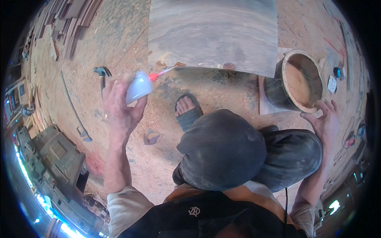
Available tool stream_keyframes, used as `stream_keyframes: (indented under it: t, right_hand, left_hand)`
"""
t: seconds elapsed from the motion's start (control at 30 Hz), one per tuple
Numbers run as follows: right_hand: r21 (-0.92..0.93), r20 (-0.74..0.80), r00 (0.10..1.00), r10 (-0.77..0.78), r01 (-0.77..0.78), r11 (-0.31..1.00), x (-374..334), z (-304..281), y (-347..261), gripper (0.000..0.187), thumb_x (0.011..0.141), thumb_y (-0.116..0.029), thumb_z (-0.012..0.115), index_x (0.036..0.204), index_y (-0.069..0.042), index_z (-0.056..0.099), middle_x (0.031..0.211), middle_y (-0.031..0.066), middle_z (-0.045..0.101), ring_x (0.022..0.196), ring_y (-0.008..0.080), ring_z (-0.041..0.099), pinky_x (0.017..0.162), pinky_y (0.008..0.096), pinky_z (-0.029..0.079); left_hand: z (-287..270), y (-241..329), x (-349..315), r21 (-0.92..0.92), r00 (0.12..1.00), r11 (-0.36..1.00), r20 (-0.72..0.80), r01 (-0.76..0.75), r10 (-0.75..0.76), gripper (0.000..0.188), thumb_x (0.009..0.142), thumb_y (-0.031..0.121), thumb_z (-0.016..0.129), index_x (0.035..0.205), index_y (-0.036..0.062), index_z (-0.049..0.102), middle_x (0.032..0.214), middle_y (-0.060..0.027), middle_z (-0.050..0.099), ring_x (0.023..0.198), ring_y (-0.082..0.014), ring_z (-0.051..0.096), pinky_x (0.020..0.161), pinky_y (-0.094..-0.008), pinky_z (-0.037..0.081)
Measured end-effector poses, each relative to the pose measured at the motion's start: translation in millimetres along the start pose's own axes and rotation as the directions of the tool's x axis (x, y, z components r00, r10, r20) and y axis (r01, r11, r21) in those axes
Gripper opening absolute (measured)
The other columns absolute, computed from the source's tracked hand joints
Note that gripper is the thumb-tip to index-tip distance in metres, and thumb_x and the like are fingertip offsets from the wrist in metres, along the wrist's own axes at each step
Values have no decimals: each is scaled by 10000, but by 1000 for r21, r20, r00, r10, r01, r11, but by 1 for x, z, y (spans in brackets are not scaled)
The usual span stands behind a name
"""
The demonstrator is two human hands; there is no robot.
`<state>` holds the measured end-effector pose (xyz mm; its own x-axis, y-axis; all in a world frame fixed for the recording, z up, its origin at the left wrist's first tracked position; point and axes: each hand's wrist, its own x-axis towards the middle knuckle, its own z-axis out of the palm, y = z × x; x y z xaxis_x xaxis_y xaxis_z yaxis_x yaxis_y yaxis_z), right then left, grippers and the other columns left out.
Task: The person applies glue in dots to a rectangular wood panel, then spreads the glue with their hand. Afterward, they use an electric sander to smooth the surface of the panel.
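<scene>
Squeeze bottle (139,88), left of centre, gripped in your left hand (120,104); your right hand (327,121) grasps bucket (276,93) by rim, frame right.

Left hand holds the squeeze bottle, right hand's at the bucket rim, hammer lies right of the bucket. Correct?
Hammer position is wrong: the head view shows it left of the squeeze bottle. Left hand does hold the bottle; right hand is at the bucket rim.

I see white plastic squeeze bottle (139,88) in left hand (119,99), near the close edge of rectangular grey wood-grain board (214,37); round black bucket (275,94) right of board, right hand (327,121) at its rim; dark-headed claw hammer (102,71) left of bottle, long thin dark rod (70,103) farther left.
</scene>
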<state>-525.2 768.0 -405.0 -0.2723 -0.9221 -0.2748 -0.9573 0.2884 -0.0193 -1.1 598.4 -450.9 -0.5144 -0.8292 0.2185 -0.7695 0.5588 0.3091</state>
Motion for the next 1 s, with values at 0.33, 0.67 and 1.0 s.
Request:
stream_keyframes:
  t: [0.33, 0.67, 1.0]
  right_hand:
    - [12, 58, 996, 65, -66, 998, -2, -3, -1, 532, 684, -386, 976, 1048, -74, 746, 1018, 122, 776, 1171, 388, 692, 1259, 532, 383]
    - [55, 5, 1000, -8, 7, 998, -1, 1, 5, 526, 666, -410, 978, 1029, -90, 773, 939, 101, 768, 989, 323, 744, 1245, 519, 391]
    - [70, -8, 1000, 7, -7, 998, -2, 3, 7, 548, 637, -419, 983, 1036, -99, 784, 917, 103, 751, 977, 320, 738, 1242, 514, 391]
  left_hand:
    - [22, 22, 9, -16, 996, 996, -1, -88, 88, 590, 726, 48, 866, 1282, 68, 669, 1167, -122, 741, 1008, -340, 666, 888, -456, 494]
    - [13, 29, 10, 34, 997, 997, 35, -64, 63, 629, 739, 13, 885, 1322, 76, 657, 1177, -132, 739, 1095, -361, 685, 951, -474, 529]
    - [55, -29, -48, -578, 863, 678, 93, 453, -497, 624, 845, 85, 878, 1401, 35, 600, 1335, -124, 666, 1170, -267, 673, 1078, -422, 506]
